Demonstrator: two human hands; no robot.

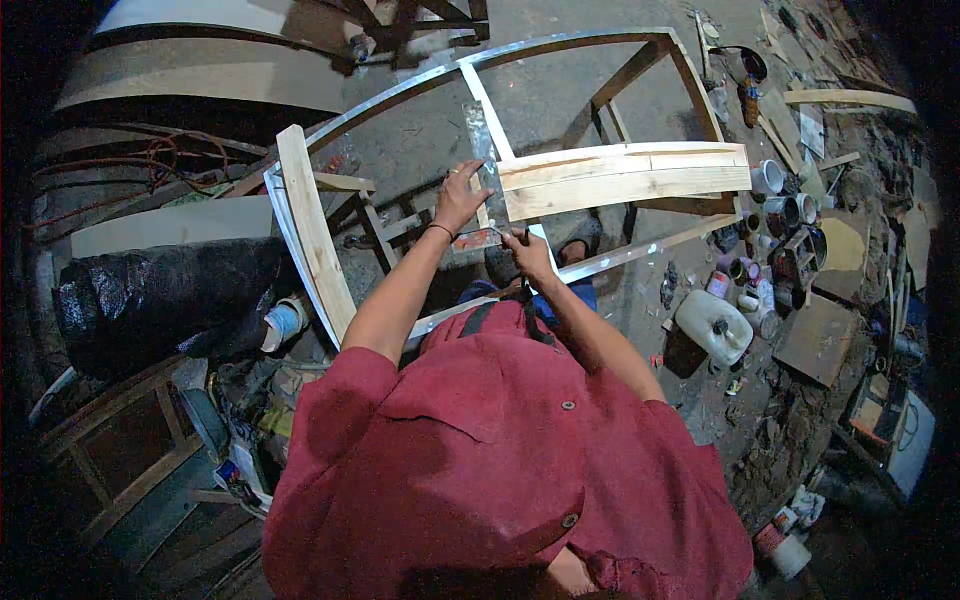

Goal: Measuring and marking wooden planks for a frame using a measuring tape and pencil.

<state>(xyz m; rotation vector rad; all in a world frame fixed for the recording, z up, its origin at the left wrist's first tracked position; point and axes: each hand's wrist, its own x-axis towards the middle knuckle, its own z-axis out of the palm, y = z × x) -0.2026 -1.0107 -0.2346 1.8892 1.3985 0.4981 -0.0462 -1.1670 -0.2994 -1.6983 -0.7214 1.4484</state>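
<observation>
My left hand (pixel 460 200) grips a flat, stained metal square (pixel 476 128), its long arm lying along the left end of two pale, slightly curved boards (pixel 620 181). These boards lie across a curved wooden frame (pixel 560 44) with a white-edged crosspiece (pixel 478 88). My right hand (pixel 532 256) is closed at the lower corner of the square, just below the boards' left end; what its fingers hold is too small to make out. Another pale plank (pixel 312 230) lies along the frame's left side.
A black wrapped roll (pixel 160 310) and leaning panels (pixel 160 225) are at the left. Cans (pixel 782 215), a white jerrycan (pixel 714 325), cardboard (pixel 810 340) and offcuts litter the floor at the right. Coiled red hose or cable (pixel 150 170) lies at upper left.
</observation>
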